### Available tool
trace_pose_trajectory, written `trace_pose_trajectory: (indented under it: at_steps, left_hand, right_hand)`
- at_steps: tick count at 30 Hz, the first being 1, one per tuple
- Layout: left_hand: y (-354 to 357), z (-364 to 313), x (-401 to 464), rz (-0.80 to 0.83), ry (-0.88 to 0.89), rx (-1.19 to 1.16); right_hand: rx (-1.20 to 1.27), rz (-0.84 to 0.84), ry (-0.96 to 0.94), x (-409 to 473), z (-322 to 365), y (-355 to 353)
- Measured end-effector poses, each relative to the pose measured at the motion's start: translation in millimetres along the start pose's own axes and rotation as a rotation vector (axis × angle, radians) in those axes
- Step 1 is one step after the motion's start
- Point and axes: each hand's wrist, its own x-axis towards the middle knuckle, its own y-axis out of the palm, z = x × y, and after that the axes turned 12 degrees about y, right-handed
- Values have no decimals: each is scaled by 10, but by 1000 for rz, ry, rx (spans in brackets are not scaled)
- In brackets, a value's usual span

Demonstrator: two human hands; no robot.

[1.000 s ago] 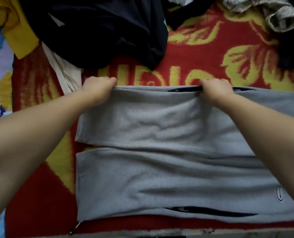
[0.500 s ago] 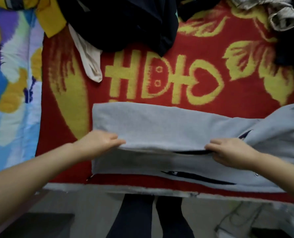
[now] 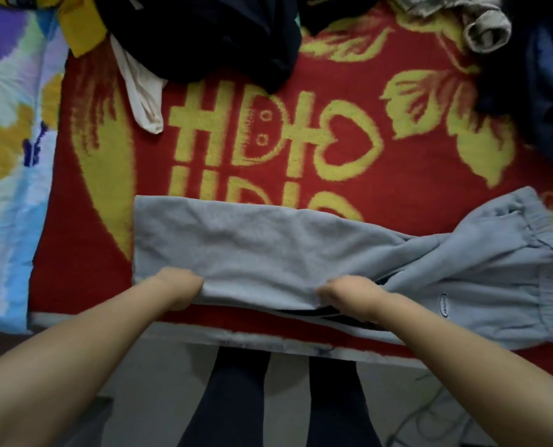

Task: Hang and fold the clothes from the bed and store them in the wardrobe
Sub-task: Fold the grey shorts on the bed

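Grey sweatpants (image 3: 268,246) lie folded lengthwise on the red and yellow blanket (image 3: 413,175) near the bed's front edge, waistband to the right. My left hand (image 3: 176,285) grips the near edge of the folded leg on the left. My right hand (image 3: 349,293) grips the same edge further right, next to a dark stripe. Fingertips of both hands are tucked under the cloth.
A dark garment pile (image 3: 204,33) lies at the back, with a yellow garment (image 3: 78,24) and a white cloth (image 3: 142,88) beside it. A grey rolled garment (image 3: 484,30) and dark blue clothes (image 3: 546,91) sit back right. A blue patterned sheet (image 3: 7,156) covers the left.
Both hands pulled the far leg of the sweatpants toward me over the near leg, folding them in half. The view shifted back, showing the bed edge and my legs.
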Motion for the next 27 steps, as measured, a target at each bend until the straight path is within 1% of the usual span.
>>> trace_pose_trajectory:
  at_steps: [1, 3, 5, 7, 9, 10, 13, 14, 16, 18, 21, 23, 24, 26, 27]
  left_hand:
    - [-199, -198, 58, -46, 4, 5]
    - [-601, -666, 208, -190, 36, 15]
    - [-986, -1302, 420, -361, 103, -31]
    - [-1297, -1921, 657, -501, 157, -155]
    - [-1582, -2609, 997, -598, 158, -301]
    - [-1665, -2849, 1124, -628, 137, -351]
    - [-1703, -3265, 1380, -639, 57, -408]
    - [-1690, -3350, 1451, -650, 27, -415]
    - [-1656, -3379, 1509, -722, -13, -437]
    - [-1630, -3342, 1483, -771, -16, -448]
    - [-1582, -3260, 1350, -806, 53, -366]
    - [-1553, -3267, 1249, -800, 121, -324]
    - [-1541, -3295, 1194, -785, 158, -311]
    - [-1498, -3364, 1119, -725, 192, -251]
    - [-1474, -3412, 1101, -689, 190, -182]
  right_hand:
    - [61, -95, 40, -56, -193, -77]
    - [160, -260, 142, -179, -692, -243]
    - [203, -366, 249, -351, -1363, -368]
    - [203, -444, 346, -441, -2036, -409]
    - [165, -453, 435, -476, -2774, -355]
    - [123, -420, 463, -446, -3042, -334]
    - [-42, -246, 497, -348, -3492, -264]
    - [-80, -221, 501, -313, -3603, -236]
    - [-144, -244, 506, -253, -3710, -158]
    - [-206, -324, 478, -283, -3748, -139]
    - [-308, -489, 394, -589, -3752, -158]
    - [-337, -560, 323, -927, -3765, -148]
    - [-331, -569, 290, -1136, -3759, -115]
    - [-291, -535, 246, -1495, -3729, 65]
    - [-293, -506, 235, -1645, -3713, 218]
